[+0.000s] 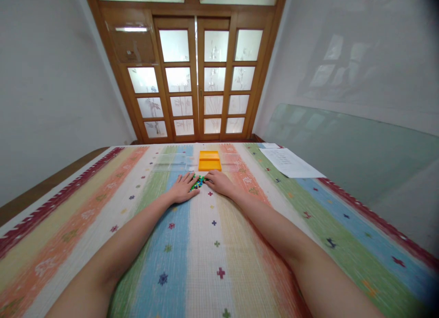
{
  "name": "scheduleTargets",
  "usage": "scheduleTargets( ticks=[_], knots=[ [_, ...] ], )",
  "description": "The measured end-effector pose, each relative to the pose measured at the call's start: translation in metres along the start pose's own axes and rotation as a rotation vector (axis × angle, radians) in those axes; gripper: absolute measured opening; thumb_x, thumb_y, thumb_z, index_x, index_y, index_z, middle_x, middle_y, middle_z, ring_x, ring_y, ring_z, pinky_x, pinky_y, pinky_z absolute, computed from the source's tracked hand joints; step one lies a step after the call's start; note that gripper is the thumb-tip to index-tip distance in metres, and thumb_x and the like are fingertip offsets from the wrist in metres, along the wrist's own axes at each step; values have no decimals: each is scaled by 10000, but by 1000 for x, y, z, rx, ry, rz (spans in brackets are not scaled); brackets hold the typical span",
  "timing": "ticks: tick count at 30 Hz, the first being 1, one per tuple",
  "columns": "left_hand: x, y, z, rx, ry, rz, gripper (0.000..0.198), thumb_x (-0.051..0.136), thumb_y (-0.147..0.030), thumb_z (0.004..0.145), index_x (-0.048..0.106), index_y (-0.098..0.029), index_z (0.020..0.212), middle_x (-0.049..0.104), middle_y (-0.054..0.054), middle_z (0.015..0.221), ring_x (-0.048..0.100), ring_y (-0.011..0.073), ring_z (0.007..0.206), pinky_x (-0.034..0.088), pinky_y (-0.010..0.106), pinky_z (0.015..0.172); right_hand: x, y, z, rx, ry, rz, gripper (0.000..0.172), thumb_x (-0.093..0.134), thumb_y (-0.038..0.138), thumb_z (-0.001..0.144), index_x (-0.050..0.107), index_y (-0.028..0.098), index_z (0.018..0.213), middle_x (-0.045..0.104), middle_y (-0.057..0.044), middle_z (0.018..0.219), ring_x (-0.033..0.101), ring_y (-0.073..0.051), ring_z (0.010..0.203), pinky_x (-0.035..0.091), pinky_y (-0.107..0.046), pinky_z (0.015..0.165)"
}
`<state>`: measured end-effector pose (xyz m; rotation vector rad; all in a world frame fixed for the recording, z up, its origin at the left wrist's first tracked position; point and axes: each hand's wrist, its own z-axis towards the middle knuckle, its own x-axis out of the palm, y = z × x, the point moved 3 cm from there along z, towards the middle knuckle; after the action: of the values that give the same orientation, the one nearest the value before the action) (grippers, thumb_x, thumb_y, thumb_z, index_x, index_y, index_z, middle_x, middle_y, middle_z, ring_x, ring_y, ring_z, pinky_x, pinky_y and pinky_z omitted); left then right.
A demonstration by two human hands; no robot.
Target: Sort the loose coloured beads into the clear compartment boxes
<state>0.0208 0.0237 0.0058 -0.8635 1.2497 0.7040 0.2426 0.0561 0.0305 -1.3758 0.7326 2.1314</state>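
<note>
A small pile of green, blue and dark pieces (199, 182), too small to name by kind, lies on the striped tablecloth between my hands. My left hand (183, 188) rests flat at its left side, fingers spread and the tips reaching the pieces. On the opposite side, my right hand (219, 182) is curled, with its fingertips together at the pile's right edge; whatever they may pinch is hidden. Just beyond the pile sits an open orange box (210, 161) with a divider across it.
Clear plastic trays (173, 162) lie left of the orange box, and another transparent piece (229, 162) lies to its right. A printed paper sheet (291, 162) is at the table's far right. Wooden doors with glass panes (195, 80) stand behind the table.
</note>
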Motion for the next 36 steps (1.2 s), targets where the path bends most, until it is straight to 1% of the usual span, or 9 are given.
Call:
scheduleTargets(
  ticks=[5, 8, 11, 15, 19, 23, 28, 33, 36],
  knots=[
    [-3, -12, 2, 99, 22, -8, 701, 351, -632, 1064, 275, -310, 1682, 234, 97, 1759, 166, 315, 1636, 100, 588, 1300, 2, -2, 2, 31, -16, -29, 210, 586, 270, 1059, 766, 183, 1123, 712, -95, 1103, 620, -202, 1075, 436, -295, 941],
    [-2, -9, 4, 76, -5, 3, 663, 368, -628, 1063, 341, -331, 1655, 292, 90, 1741, 217, 320, 1620, 127, 595, 1294, 2, -3, 2, 74, -12, -40, 205, 580, 247, 1055, 773, 185, 1088, 717, -100, 1089, 625, -206, 1061, 438, -294, 932],
    [-4, -5, 4, 32, -81, 13, 617, 386, -617, 1061, 443, -322, 1600, 408, 97, 1681, 341, 320, 1561, 211, 572, 1275, 0, -4, 1, 118, -19, -57, 206, 576, 250, 1053, 769, 184, 1086, 721, -106, 1075, 630, -217, 1040, 443, -296, 905],
    [-12, -1, 3, 38, -188, 19, 528, 411, -558, 1067, 603, -263, 1462, 578, 117, 1509, 518, 299, 1399, 355, 487, 1208, -2, -5, -1, 141, -28, -64, 224, 551, 242, 1059, 758, 190, 1128, 723, -105, 1080, 627, -222, 1041, 440, -296, 884],
    [-19, 12, 3, 5, -254, 5, 414, 435, -439, 1066, 704, -248, 1316, 676, 107, 1296, 608, 277, 1218, 452, 446, 1109, -4, -5, -2, 147, -28, -62, 245, 529, 234, 1067, 763, 196, 1127, 724, -106, 1077, 627, -223, 1041, 436, -297, 883],
    [-21, 34, 2, -25, -279, -46, 364, 450, -334, 1033, 763, -250, 1199, 694, 93, 1194, 626, 262, 1148, 494, 428, 1058, -5, -5, -3, 151, -14, -46, 233, 544, 245, 1064, 763, 191, 1122, 724, -111, 1086, 633, -223, 1040, 436, -294, 877],
    [-23, 51, 1, -63, -287, -127, 361, 484, -267, 957, 782, -248, 1159, 700, 86, 1111, 653, 252, 1077, 529, 420, 1012, -7, 0, -2, 71, -20, 23, 234, 558, 276, 1063, 748, 187, 1167, 708, -107, 1126, 634, -213, 1063, 447, -295, 912],
    [-26, 48, -2, -24, -227, -219, 377, 527, -264, 906, 783, -239, 1181, 688, 65, 1024, 663, 216, 919, 561, 396, 937, -4, 7, 0, -56, -6, 103, 259, 605, 277, 1036, 725, 209, 1255, 685, -97, 1198, 626, -212, 1118, 459, -305, 963],
    [-25, 43, -2, 9, -202, -255, 361, 566, -285, 917, 781, -250, 1204, 690, 62, 1035, 666, 218, 934, 554, 386, 936, -3, 11, 0, -106, 6, 167, 344, 652, 304, 1009, 689, 228, 1342, 675, -97, 1265, 614, -224, 1176, 463, -327, 1015]
  ],
)
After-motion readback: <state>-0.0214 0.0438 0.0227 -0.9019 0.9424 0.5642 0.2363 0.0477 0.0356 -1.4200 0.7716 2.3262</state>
